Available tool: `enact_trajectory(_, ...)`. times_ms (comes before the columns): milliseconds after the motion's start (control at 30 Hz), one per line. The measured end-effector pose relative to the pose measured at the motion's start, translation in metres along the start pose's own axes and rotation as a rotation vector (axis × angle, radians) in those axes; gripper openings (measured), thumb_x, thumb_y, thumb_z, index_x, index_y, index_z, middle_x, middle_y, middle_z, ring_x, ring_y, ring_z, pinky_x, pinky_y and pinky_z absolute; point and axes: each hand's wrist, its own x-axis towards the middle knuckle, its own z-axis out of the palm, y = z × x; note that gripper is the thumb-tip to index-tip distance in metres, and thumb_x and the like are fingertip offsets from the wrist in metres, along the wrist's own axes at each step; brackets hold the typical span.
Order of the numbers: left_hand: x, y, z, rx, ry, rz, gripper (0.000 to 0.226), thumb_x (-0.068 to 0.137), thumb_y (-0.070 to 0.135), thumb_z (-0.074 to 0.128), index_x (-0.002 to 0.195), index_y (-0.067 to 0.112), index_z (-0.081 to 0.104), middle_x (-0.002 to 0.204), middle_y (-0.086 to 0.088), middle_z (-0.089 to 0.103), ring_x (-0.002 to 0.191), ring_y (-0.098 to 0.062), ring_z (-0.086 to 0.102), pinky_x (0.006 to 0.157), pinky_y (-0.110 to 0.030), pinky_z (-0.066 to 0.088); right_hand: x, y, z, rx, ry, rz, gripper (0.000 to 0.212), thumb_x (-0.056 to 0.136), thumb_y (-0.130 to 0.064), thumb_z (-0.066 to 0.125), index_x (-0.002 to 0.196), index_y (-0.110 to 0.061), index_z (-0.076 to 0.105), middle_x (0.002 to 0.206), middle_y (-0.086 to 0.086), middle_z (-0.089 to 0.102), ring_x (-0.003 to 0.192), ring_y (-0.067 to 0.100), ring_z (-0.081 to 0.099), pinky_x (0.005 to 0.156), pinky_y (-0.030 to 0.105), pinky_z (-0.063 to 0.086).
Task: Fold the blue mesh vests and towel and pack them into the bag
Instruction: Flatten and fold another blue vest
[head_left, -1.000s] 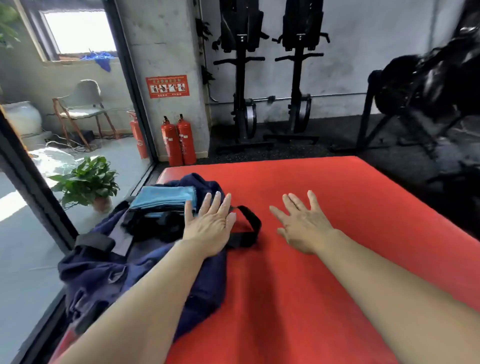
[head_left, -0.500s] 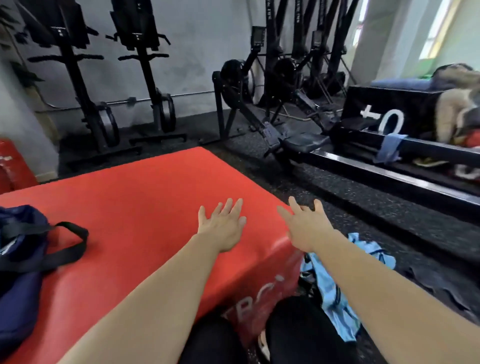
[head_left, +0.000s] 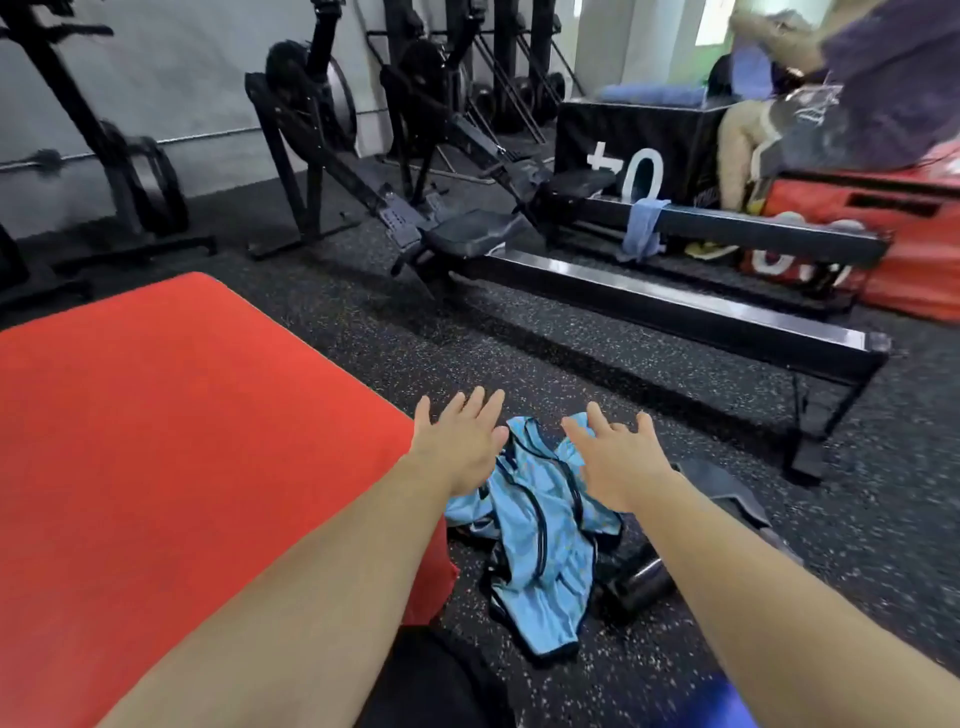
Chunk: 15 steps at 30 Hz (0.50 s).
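while a blue mesh vest (head_left: 540, 535) lies crumpled on the floor (head_left: 519, 353) just beside the red box (head_left: 182, 415), your left hand (head_left: 460, 447) and right hand (head_left: 618, 462) hover over it, both spread wide and empty; i judge this one unfolded, unpacked, and the bag isn't in view.

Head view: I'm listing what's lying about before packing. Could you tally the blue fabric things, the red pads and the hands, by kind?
Heap of light blue vests on the floor: 1 (number of vests in it unclear)
Blue cloth draped over the rowing machine rail: 1
Red pads: 2, near and far
Hands: 2, left hand and right hand, both open
Total: 6
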Motion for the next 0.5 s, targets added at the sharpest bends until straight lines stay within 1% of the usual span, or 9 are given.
enact_trajectory(100, 0.036, 0.008, 0.022, 0.012, -0.059, 0.006, 0.056, 0.106, 0.04, 0.014, 0.157, 0.027, -0.005, 0.165, 0.004, -0.003, 0.152, -0.019, 0.001, 0.119, -0.056, -0.003, 0.026, 0.018, 0.032, 0.011, -0.063, 0.009, 0.067, 0.101, -0.029, 0.039, 0.155, -0.024, 0.001, 0.163, 0.014, -0.004, 0.141, 0.033, 0.032, 0.115, 0.06, 0.009)
enact_trajectory(200, 0.068, 0.012, 0.044, 0.018, -0.119, 0.011, 0.055, 0.107, 0.039, 0.013, 0.157, 0.026, -0.006, 0.165, 0.003, -0.004, 0.152, -0.019, -0.001, 0.119, -0.056, -0.004, 0.054, 0.024, 0.063, 0.034, -0.103, 0.008, 0.069, 0.099, -0.027, 0.044, 0.155, -0.022, 0.004, 0.162, 0.016, -0.003, 0.139, 0.031, 0.035, 0.114, 0.061, 0.01)
enact_trajectory(333, 0.105, 0.014, 0.081, 0.025, -0.185, 0.005, 0.055, 0.107, 0.038, 0.013, 0.157, 0.025, -0.005, 0.165, 0.003, -0.005, 0.152, -0.018, -0.001, 0.119, -0.056, -0.003, 0.089, 0.023, 0.099, 0.072, -0.157, -0.013, 0.065, 0.1, -0.025, 0.039, 0.155, -0.022, 0.003, 0.162, 0.016, -0.001, 0.14, 0.031, 0.033, 0.114, 0.059, 0.01)
enact_trajectory(500, 0.148, 0.006, 0.131, 0.035, -0.265, -0.032, 0.055, 0.107, 0.039, 0.013, 0.157, 0.023, -0.006, 0.165, 0.002, -0.007, 0.152, -0.019, -0.001, 0.119, -0.056, -0.002, 0.136, 0.012, 0.15, 0.097, -0.203, -0.024, 0.064, 0.101, -0.026, 0.038, 0.155, -0.02, 0.006, 0.161, 0.019, 0.003, 0.137, 0.033, 0.037, 0.113, 0.06, 0.012)
